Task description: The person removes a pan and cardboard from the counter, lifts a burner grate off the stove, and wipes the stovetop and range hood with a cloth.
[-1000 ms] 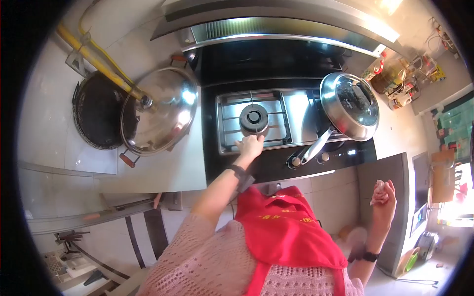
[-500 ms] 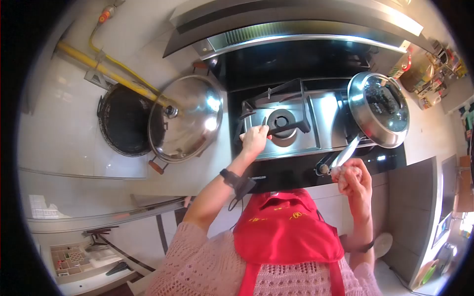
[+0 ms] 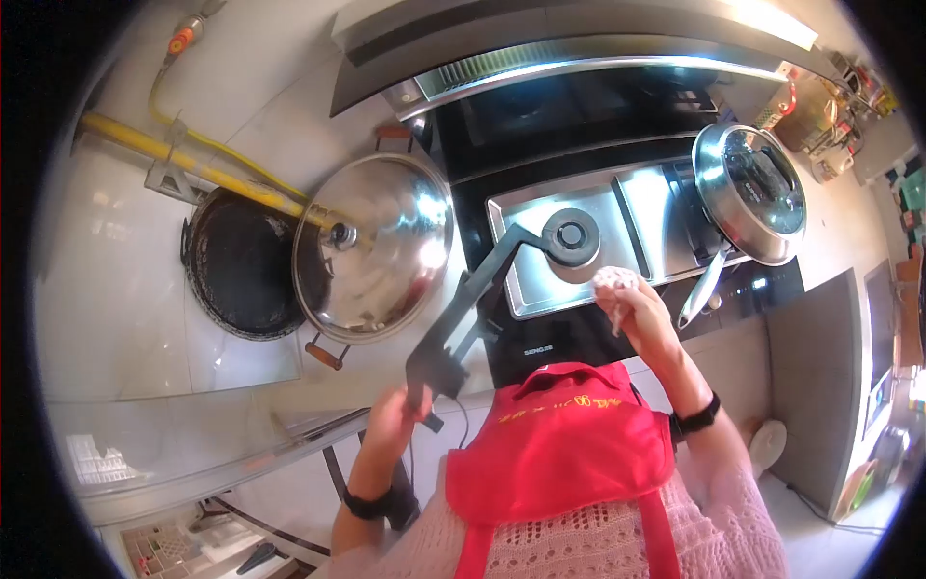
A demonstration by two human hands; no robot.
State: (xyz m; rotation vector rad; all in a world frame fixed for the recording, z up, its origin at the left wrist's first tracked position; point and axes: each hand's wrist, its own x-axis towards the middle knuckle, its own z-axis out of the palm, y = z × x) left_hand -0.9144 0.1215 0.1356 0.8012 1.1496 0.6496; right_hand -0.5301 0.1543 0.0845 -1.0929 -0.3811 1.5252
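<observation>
Your left hand (image 3: 389, 425) is wrapped round the near end of the black grate (image 3: 475, 289), gripping it low at the front of the stove. The grate is tilted and slants away from you, its far end overlapping the edge of the round burner (image 3: 571, 238) in this view; you cannot tell from here whether the two touch. Your right hand (image 3: 639, 314) has its fingers bunched about a crumpled pale cloth (image 3: 615, 279), over the front right part of the steel tray (image 3: 531, 289) around the burner. To the right, a frying pan (image 3: 704, 287) with a glass-topped lid (image 3: 757, 183) sits on the stove, its handle pointing towards you. On the left, a large shiny lid (image 3: 371, 232) lies just beside a dark round pan (image 3: 241, 275), partly overlapping it in view. Your red apron (image 3: 564, 449) hangs below the stove's front edge.
</observation>
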